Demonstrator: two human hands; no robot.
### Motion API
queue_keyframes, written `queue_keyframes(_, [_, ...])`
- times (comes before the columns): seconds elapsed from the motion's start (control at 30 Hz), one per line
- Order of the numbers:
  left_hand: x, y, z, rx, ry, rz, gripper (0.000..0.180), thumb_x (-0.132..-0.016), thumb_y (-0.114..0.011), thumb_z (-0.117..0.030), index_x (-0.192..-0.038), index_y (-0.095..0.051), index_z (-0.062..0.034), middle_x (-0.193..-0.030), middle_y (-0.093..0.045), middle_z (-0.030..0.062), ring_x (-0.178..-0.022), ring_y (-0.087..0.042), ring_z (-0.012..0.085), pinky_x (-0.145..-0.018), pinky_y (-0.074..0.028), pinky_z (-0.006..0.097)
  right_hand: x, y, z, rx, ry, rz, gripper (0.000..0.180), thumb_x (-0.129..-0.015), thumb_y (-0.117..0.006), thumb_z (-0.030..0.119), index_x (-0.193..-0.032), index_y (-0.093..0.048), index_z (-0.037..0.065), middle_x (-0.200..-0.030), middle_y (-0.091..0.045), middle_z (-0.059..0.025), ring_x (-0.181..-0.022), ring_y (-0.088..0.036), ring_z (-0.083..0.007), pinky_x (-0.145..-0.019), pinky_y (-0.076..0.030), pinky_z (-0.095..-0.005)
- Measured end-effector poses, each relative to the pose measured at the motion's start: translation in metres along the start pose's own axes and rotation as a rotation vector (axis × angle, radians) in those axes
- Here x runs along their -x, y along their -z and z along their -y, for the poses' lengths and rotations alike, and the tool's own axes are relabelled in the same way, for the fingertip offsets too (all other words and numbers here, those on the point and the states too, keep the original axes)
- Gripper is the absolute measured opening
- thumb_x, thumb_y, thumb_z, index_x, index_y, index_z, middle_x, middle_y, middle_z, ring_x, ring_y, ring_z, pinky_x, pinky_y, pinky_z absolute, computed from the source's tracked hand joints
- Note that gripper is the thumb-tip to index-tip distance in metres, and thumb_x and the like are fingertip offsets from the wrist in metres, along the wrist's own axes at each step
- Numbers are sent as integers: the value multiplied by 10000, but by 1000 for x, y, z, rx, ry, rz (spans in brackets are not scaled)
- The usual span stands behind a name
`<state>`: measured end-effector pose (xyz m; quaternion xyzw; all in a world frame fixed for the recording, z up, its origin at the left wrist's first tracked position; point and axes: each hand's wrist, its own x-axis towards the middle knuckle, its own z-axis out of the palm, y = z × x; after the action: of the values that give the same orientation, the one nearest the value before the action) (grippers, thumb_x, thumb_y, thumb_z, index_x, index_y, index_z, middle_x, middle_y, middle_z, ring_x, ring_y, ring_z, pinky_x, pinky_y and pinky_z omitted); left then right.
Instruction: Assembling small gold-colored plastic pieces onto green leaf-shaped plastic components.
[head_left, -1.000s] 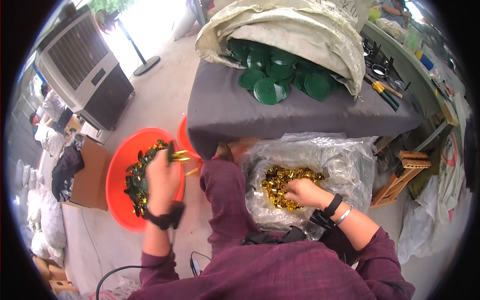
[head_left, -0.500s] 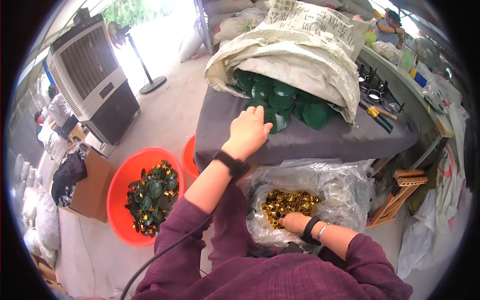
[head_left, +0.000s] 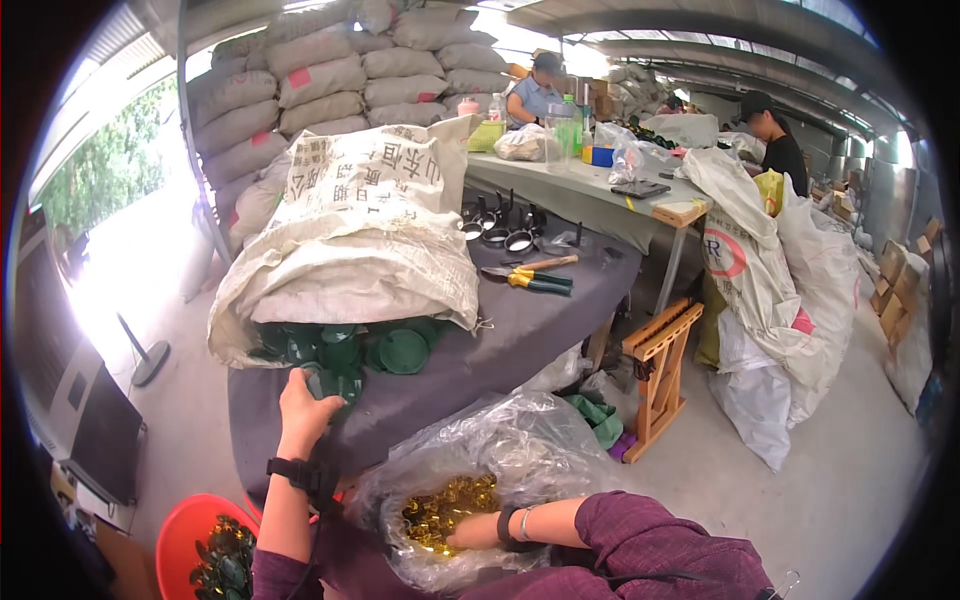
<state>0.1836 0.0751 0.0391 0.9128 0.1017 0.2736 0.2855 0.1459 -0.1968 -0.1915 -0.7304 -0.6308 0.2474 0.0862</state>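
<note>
My left hand (head_left: 306, 412) is at the mouth of a large woven sack (head_left: 345, 265) lying on the dark-covered table. Its fingers and thumb close on the edge of a round green plastic disc (head_left: 342, 383) at the front of the spilled pile. More green discs (head_left: 403, 350) lie under the sack's rim. Below the table edge, my right hand (head_left: 474, 531) reaches into small shiny gold pieces (head_left: 450, 500). They fill a container lined with clear plastic film (head_left: 520, 430). The right fingertips are sunk among the pieces and hidden.
Yellow-and-black pliers (head_left: 530, 281) and black ring-shaped fixtures (head_left: 519, 241) sit right of the sack. A red basin (head_left: 180, 535) of green and gold parts stands lower left. A wooden rack (head_left: 663, 380) and white sacks (head_left: 780, 300) are at right. Two people sit beyond.
The view has swung to the right, showing more of the side table and right-hand sacks. My left hand stays at the green discs and my right hand among the gold pieces.
</note>
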Motion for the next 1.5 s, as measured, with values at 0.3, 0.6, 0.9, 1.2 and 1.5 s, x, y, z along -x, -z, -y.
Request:
queue_keyframes(0.3, [5, 23, -12, 667, 209, 129, 288, -663, -712, -8, -924, -593, 17, -799, -640, 70, -665, -625, 162, -608, -499, 273, -14, -6, -11, 144, 61, 3, 163, -768, -595, 58, -907, -641, -14, -798, -644, -217, -772, -632, -394, -654, -498, -472])
queue_keyframes(0.6, [28, 31, -12, 748, 295, 151, 231, -724, -676, -10, -926, -566, -11, -742, -629, 47, -499, -575, 118, -405, -378, 203, -8, 1, 2, 34, 29, -44, 211, -830, -502, 68, -987, -586, -46, -788, -635, -217, -768, -625, -395, -683, -492, -478])
queue_keyframes(0.9, [64, 42, -25, 911, 256, 102, 209, -742, -653, 21, -935, -576, -6, -750, -637, 55, -499, -574, 106, -407, -386, 196, -9, 9, 5, -193, -163, -159, 238, -687, -542, -48, -922, -584, -45, -857, -633, -265, -848, -624, -416, -707, -497, -456])
queue_keyframes(1.2, [124, 39, -29, 963, 395, 156, 336, -770, -662, -40, -1097, -599, -4, -903, -653, 46, -752, -628, 106, -546, -518, 216, 4, 55, 5, -382, -154, -303, 413, -695, -772, 247, -1025, -651, 29, -918, -664, -169, -857, -634, -303, -754, -496, -398])
queue_keyframes(1.5, [186, -9, -30, 931, 379, 175, 160, -795, -611, -25, -953, -629, -6, -727, -616, 20, -559, -565, 71, -478, -458, 229, 33, 144, 72, -1360, -162, -540, 264, -841, -668, 41, -1089, -578, 41, -765, -603, -13, -539, -548, -59, -452, -449, -196])
